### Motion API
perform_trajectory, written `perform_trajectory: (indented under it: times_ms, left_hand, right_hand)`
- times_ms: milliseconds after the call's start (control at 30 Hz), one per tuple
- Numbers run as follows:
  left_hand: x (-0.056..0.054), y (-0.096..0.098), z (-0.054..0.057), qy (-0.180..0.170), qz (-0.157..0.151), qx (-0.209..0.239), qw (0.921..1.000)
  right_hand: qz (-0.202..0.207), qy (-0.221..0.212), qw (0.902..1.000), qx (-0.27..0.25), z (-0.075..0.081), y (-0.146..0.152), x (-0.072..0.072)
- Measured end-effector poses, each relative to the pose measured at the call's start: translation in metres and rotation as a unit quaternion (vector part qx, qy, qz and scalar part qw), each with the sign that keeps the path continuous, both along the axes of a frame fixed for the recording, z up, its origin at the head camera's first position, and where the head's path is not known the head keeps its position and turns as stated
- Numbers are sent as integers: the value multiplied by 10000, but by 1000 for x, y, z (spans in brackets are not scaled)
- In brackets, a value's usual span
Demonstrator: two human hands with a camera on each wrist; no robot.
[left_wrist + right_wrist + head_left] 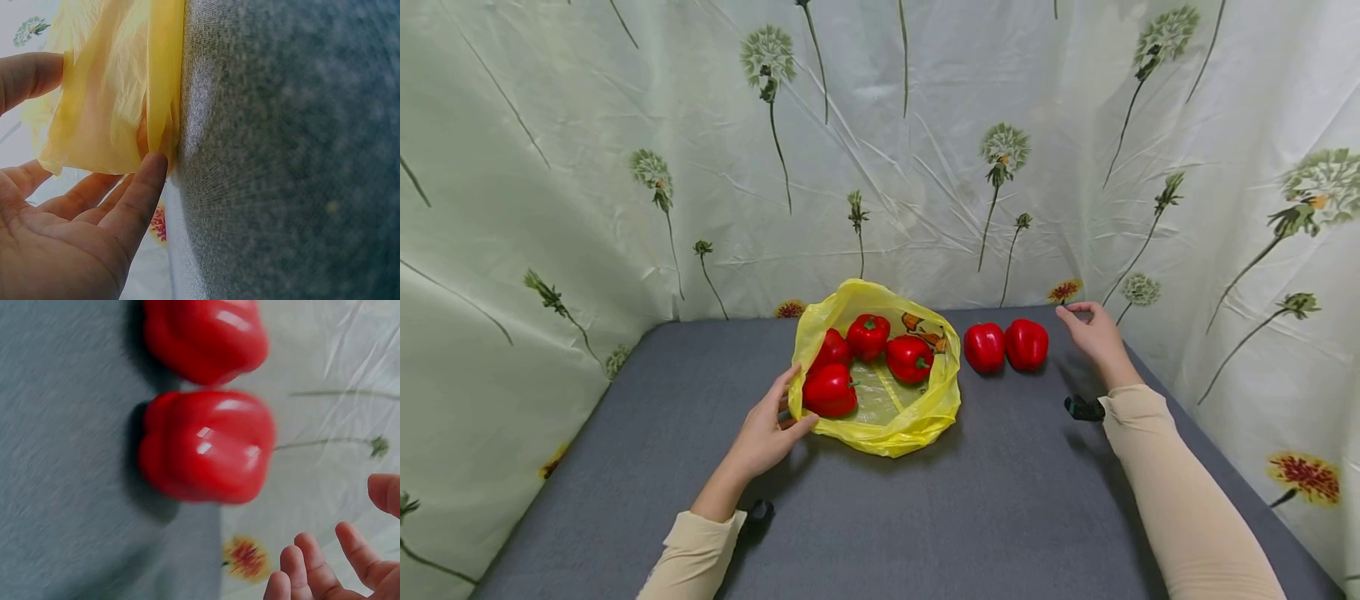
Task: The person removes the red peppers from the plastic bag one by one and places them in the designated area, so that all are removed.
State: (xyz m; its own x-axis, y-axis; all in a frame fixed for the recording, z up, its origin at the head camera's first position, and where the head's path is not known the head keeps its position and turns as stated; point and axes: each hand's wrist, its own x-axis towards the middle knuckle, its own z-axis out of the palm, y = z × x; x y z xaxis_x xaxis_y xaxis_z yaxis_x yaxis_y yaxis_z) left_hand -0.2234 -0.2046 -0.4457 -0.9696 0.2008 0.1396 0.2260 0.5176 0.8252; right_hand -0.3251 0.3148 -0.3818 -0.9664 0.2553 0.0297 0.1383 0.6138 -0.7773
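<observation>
A pale fabric backdrop (887, 167) printed with dandelions and other flowers rises along the far, left and right sides of the scene. It encloses a dark grey tabletop (865, 517).

Toward the far edge of the tabletop, near its middle, stands a yellow plastic bag (917, 429), its mouth wide and facing up. Beige sleeves (1172, 492) cover both forearms.

The left hand (767, 433) is at the bag's near left side, thumb and fingers spread apart, fingertips touching the thin plastic. The right hand (1093, 337) is over the far right of the tabletop, fingers and thumb apart with nothing between them, near the peppers there but not touching them.

Four red bell peppers (830, 392) are inside the bag: two at the left, one at the far side and one toward the right. Two more red bell peppers (1027, 344) rest side by side on the tabletop, just right of the bag.

Smallest are the green stems (922, 364) on some peppers inside the bag.
</observation>
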Motion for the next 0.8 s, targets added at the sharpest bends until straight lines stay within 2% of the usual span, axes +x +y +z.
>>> perform_trajectory:
  times_ms: [233,433,800]
  left_hand:
    - [1,0,0,-36,23,39,10000]
    - [0,1,0,72,30,11,10000]
    - [-2,2,-2,248,-42,-43,9997]
  right_hand:
    - [356,337,9986,-203,23,-26,2]
    - [867,284,9950,-414,39,-44,4]
    - [1286,252,9909,-302,52,-68,6]
